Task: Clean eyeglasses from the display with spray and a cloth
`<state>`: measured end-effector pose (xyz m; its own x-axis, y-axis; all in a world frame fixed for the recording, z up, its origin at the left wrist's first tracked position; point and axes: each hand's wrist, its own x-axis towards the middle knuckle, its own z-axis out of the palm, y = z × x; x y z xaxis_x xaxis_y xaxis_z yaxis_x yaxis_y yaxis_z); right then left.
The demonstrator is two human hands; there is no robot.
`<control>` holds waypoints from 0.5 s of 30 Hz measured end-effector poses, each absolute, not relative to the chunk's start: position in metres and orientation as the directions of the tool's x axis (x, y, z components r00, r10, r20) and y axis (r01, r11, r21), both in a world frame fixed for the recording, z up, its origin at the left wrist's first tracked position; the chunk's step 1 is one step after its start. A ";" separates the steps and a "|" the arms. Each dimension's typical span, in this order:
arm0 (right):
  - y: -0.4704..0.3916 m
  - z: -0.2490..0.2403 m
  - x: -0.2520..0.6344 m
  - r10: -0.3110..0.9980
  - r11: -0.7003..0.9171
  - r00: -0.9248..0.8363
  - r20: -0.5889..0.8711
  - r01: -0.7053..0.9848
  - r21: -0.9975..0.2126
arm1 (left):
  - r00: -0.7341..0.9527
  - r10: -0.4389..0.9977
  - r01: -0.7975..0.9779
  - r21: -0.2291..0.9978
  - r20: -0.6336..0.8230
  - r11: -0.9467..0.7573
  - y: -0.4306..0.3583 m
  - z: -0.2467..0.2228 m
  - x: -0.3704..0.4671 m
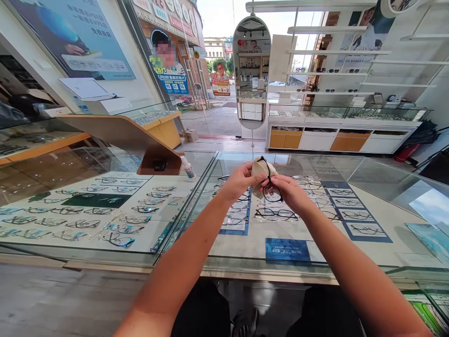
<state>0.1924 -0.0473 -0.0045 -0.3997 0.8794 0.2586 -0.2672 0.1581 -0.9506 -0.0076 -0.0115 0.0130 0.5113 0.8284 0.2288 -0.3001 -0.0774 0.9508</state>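
Above the glass display case, a pair of black-framed eyeglasses (272, 193) is held up between my two hands. My left hand (244, 180) is closed on a cream-coloured cloth (258, 173), which lies against the upper part of the eyeglasses. My right hand (286, 187) pinches the frame near its middle, with one round lens hanging below the fingers. The cloth and my fingers partly hide the other lens. Beneath the hands, more eyeglasses (275, 214) lie in rows inside the glass display case (252, 248).
A second glass case (87, 248) with several eyeglasses joins on the left. A white bottle (187, 167) stands on the counter beside a brown wooden panel (122, 133). An oval mirror (251, 70) rises beyond the counter. White-and-orange cabinets (319, 139) stand at the back right.
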 end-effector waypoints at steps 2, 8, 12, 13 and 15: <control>-0.048 -0.005 0.193 0.875 0.153 -0.412 0.256 -0.268 -0.951 | 0.525 0.814 -0.271 0.956 0.248 -0.116 -0.012 0.014 -0.010; -0.048 -0.007 0.193 0.858 0.133 -0.454 0.240 -0.253 -0.958 | 0.525 0.800 -0.269 0.948 0.292 -0.169 -0.021 0.020 -0.006; -0.049 -0.007 0.193 0.845 0.155 -0.476 0.245 -0.222 -0.963 | 0.473 0.819 -0.284 0.936 0.326 -0.209 -0.024 0.018 0.001; -0.049 -0.007 0.193 0.843 0.160 -0.478 0.249 -0.219 -0.962 | 0.454 0.826 -0.290 0.932 0.335 -0.218 -0.025 0.018 0.002; -0.049 -0.007 0.193 0.838 0.170 -0.482 0.256 -0.214 -0.962 | 0.412 0.843 -0.296 0.926 0.345 -0.234 -0.025 0.016 0.004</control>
<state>0.1931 -0.0493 -0.0067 -0.4819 0.8380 0.2558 -0.2142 0.1704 -0.9618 0.0044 -0.0255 0.0157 0.4120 0.8433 0.3452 -0.2959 -0.2345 0.9260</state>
